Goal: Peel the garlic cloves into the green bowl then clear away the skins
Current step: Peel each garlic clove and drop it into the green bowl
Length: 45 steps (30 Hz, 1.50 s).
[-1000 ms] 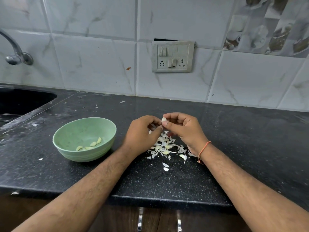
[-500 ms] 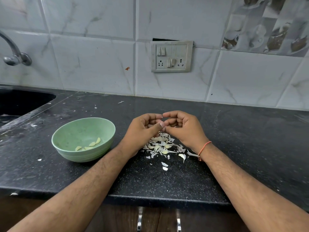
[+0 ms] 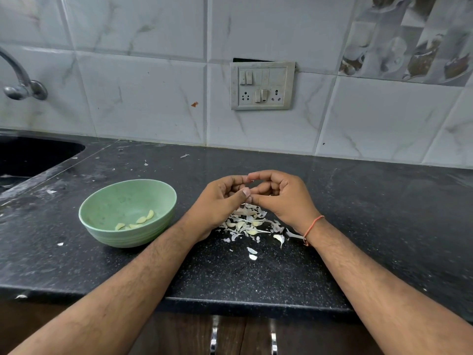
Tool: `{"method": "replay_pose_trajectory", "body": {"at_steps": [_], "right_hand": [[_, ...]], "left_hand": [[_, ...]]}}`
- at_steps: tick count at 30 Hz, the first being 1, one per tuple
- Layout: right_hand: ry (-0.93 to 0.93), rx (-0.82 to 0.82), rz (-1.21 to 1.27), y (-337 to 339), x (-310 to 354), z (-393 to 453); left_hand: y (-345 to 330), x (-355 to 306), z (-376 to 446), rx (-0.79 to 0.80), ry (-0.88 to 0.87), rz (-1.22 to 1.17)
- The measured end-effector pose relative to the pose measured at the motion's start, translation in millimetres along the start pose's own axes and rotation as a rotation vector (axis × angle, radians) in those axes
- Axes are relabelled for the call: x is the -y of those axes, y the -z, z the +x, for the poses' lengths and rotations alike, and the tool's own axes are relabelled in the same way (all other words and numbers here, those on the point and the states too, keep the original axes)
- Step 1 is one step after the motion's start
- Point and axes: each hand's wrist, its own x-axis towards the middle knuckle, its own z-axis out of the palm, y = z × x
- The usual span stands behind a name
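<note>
Left hand point(image 3: 220, 201): fingers curled, tips met with the right's; contents cannot be told.
Right hand point(image 3: 282, 198): likewise.
Papery white garlic skins point(image 3: 249, 222): heaped on the black speckled surface point(image 3: 371, 226), just beneath the fingers.
Pale green round bowl point(image 3: 128, 213): left of the fingers; peeled cloves point(image 3: 143, 220) contained.

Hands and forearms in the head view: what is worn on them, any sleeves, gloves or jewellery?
Both forearms are bare to the frame edge, with no sleeves or gloves. The right hand has a thin orange thread band around its wrist. The left hand wears nothing visible.

Home kitchen: tiled wall point(image 3: 143, 98), sink point(image 3: 30, 155), black counter point(image 3: 384, 213).
</note>
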Motion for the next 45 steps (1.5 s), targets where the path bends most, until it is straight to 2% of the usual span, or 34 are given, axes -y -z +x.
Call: {"method": "replay_pose_trajectory", "body": {"at_steps": [6, 13, 21, 26, 30, 35, 45], "right_hand": [[-0.025, 0.023, 0.098, -1, -1, 0], [-0.072, 0.046, 0.221, 3, -1, 1], [-0.051, 0.006, 0.031, 4, -2, 1], [0.011, -0.04, -0.177, 1, -1, -3], [0.067, -0.036, -0.239, -2, 3, -6], [0.089, -0.074, -0.232, -4, 3, -6], [0.058, -0.075, -0.072, -6, -6, 0]], "left_hand": [[0, -2, -1, 0.04, -0.026, 0.039], [0, -2, -2, 0.001, 0.015, -0.111], [-1, -2, -1, -0.095, 0.063, -0.125], [2, 5, 2, -0.059, 0.097, -0.142], [0, 3, 1, -0.014, 0.074, -0.076], [1, 4, 2, -0.032, -0.005, 0.002], [-2, -1, 0, -0.056, -0.015, 0.057]]}}
